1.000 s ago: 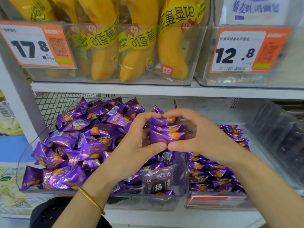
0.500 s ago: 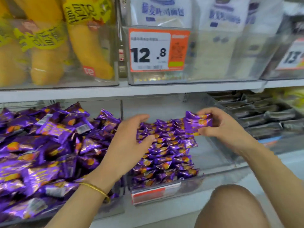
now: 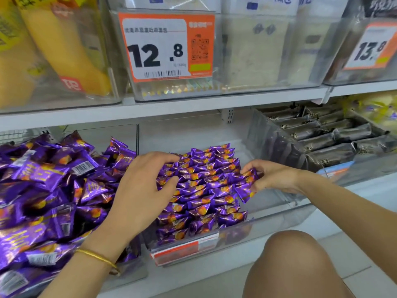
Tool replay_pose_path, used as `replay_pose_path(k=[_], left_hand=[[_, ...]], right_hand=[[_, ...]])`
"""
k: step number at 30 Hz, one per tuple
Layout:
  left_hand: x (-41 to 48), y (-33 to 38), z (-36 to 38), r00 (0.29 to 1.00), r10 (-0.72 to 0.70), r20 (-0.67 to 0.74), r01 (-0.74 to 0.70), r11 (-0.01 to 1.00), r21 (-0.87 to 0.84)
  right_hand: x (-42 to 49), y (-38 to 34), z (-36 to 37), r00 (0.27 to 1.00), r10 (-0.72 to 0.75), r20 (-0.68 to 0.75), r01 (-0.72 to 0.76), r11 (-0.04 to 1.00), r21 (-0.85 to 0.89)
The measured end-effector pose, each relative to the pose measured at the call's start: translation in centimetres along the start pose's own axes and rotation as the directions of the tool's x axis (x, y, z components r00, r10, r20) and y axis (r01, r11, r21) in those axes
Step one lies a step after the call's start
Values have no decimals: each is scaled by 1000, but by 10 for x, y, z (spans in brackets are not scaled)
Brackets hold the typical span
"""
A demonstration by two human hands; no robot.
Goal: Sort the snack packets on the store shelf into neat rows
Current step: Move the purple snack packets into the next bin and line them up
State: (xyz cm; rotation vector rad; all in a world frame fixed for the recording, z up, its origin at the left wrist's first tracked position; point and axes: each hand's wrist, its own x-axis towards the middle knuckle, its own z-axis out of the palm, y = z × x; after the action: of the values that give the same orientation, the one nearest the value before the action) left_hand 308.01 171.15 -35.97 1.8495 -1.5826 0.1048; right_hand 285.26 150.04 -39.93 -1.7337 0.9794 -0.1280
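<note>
**Now the handful goes in beside the rows**

Now, the person crouches at the lower shelf (image 3: 176, 282), one knee (image 3: 290, 265) up, with both hands in the middle clear bin (image 3: 277, 208). The purple packets there already lie in tidy rows (image 3: 204, 186), overlapping like roof tiles from the back of the bin to the front.

The right hand (image 3: 275, 177) pinches a small stack (image 3: 247, 186) of the same packets between thumb and fingers. It holds the stack tilted against the right edge of the rows. The left hand (image 3: 141, 190) holds nothing. Its fingers are spread and gently bent, the tips resting on the left edge of the rows as if to steady them.

I'd say the step in hand is setting this stack down as the start of a new row on the bare right side of the bin.

The next move calls for laying the stack flat and square to its neighbours while the left hand keeps them from sliding.

Plenty remains, because the heap (image 3: 49, 190) in the bin to the left is a jumble.
</note>
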Motion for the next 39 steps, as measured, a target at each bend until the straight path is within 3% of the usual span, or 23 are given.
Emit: replay_pose_path(k=[12, 23, 33, 39], left_hand=[[-1, -2, 1, 1000, -4, 20, 4, 1000, 3], [0, -5, 3, 1000, 5, 27, -6, 1000, 21], [-1, -3, 1, 999, -2, 41, 0, 999, 42], [-1, -3, 1, 999, -4, 50, 2, 999, 44]], right_hand=[[2, 8, 7, 996, -59, -60, 48, 983, -177], [0, 1, 21, 993, -100, -59, 65, 900, -432], [-4, -2, 19, 998, 8, -60, -25, 956, -291], [-2, -2, 20, 998, 16, -59, -34, 951, -307]])
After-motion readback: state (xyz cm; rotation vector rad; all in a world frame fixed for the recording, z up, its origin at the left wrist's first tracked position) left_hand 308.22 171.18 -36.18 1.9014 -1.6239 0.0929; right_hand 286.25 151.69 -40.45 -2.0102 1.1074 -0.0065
